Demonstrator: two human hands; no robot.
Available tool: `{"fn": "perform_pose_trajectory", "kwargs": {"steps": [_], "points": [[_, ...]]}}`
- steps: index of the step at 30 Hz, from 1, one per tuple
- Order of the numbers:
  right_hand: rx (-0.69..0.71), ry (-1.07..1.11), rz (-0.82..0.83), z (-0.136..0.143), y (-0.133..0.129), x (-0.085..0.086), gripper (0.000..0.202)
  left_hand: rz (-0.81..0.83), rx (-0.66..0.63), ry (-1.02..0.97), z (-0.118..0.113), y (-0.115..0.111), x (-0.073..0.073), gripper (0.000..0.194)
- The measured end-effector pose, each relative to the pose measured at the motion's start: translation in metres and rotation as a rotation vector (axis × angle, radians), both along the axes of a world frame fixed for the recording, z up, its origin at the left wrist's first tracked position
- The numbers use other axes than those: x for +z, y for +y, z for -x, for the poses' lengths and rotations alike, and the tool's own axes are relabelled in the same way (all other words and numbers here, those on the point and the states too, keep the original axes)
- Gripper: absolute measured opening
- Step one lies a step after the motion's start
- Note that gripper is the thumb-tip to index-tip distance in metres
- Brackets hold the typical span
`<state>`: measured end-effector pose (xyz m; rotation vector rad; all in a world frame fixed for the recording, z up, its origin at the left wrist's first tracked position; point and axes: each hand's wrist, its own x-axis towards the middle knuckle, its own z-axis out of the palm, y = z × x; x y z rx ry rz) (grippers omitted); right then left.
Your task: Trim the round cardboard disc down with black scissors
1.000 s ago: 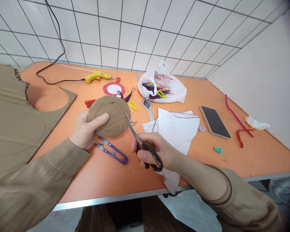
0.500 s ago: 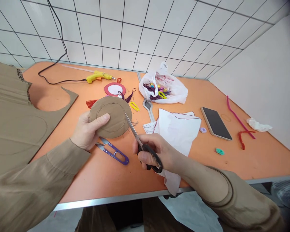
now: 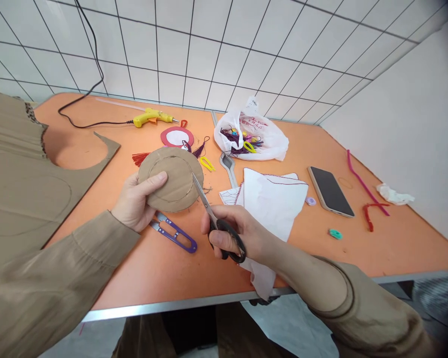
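My left hand (image 3: 138, 196) grips a round cardboard disc (image 3: 175, 191) by its left edge, thumb on top and fingers beneath. A smaller circle is marked inside the disc's rim, and its line looks partly cut. My right hand (image 3: 235, 231) is closed around the black handles of a pair of scissors (image 3: 203, 196). The blade tip meets the inner circle at the disc's right side; whether it goes through the cardboard I cannot tell. Below the disc lie purple thread snips (image 3: 175, 233). Under my right wrist is a white cloth (image 3: 272, 199) with dark red stitching.
A yellow glue gun (image 3: 153, 118) with a black cord lies at the back. Nearby are a red-and-white oval (image 3: 177, 136) and a plastic bag (image 3: 272, 141) of tassels. A large cardboard sheet (image 3: 18, 199) covers the left; a phone (image 3: 330, 191) lies right.
Both hands, the disc and the scissors keep nearly the same pose. The view has shifted slightly, so things on the right appear a little further left.
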<state>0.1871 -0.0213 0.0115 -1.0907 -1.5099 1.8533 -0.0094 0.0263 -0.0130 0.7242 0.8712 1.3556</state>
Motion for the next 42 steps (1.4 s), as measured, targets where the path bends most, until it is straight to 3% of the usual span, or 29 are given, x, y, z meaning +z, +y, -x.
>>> {"fn": "perform_pose_trajectory", "kwargs": {"steps": [8,16,28,42], "points": [[0.065,0.039,0.016,-0.004,0.001,0.000,0.037,0.071,0.015,0.019,-0.002,-0.001,0.005,0.024],[0.137,-0.041,-0.070,-0.008,0.001,-0.003,0.042,0.009,0.109,-0.057,0.002,0.008,0.004,0.017],[0.103,0.048,-0.151,-0.011,0.004,-0.009,0.039,-0.015,-0.029,0.003,0.003,0.002,0.003,0.030],[0.078,0.005,-0.136,-0.011,0.002,-0.005,0.038,-0.045,-0.086,0.061,0.011,0.004,0.005,0.025]]}}
